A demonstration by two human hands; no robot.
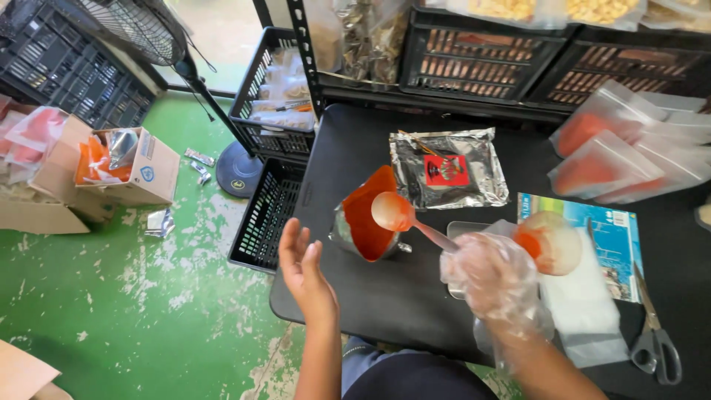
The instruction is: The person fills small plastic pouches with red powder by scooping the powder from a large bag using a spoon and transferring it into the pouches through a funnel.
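Observation:
My right hand [492, 278], inside a loose clear plastic glove, grips the handle of a plastic spoon [396, 213] smeared with orange-red powder. The spoon's bowl hovers over a foil pouch of orange-red powder [364, 216] that stands open on the black table [370, 296]. Just right of the gloved hand is a clear bag with orange powder in it [552, 241], resting by a metal scale tray [463, 230]. My left hand [304, 267] is bare, palm open and fingers apart, at the table's left edge, holding nothing.
A flat silver foil pouch with a red label [448, 169] lies behind the open pouch. Filled clear bags [615, 152] sit at the right, scissors [655, 341] at the front right. Black crates [266, 215] stand left of the table, with cardboard boxes [126, 174] and a fan base [238, 169] on the green floor.

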